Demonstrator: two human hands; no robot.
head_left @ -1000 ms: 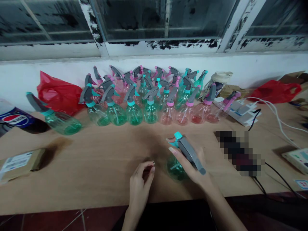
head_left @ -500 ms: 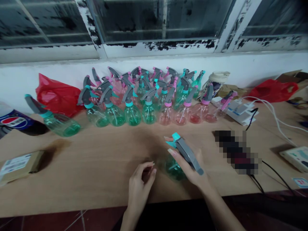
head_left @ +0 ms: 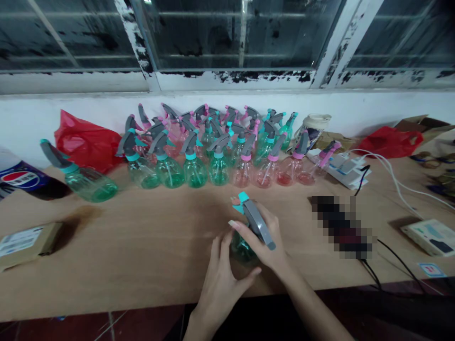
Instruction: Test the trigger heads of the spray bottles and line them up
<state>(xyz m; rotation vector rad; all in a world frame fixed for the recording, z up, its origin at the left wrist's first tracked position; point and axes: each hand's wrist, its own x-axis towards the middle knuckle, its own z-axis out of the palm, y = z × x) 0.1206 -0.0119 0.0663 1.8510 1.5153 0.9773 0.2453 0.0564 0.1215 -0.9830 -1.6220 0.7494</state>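
Note:
Near the table's front edge stands a green spray bottle point(head_left: 242, 247) with a grey and turquoise trigger head, tilted a little. My right hand point(head_left: 272, 241) is wrapped round its neck just below the head, the thumb on the near side and fingertips showing beyond the trigger. My left hand point(head_left: 225, 279) cups the lower left of the bottle's body, with fingers behind it and thumb in front. The palm side of both hands is partly hidden.
Several green and pink spray bottles point(head_left: 195, 173) line the back. At left are another spray bottle point(head_left: 92, 185) lying tilted, a Pepsi bottle point(head_left: 33, 182), a red bag point(head_left: 88, 149) and a small carton point(head_left: 30, 244). A power strip point(head_left: 350, 173) and a blurred-out dark object point(head_left: 343, 227) occupy the right.
My right hand has brought the spray bottle slightly left. My left hand has moved right and opened from a curl to cup the bottle's body. The view has shifted slightly.

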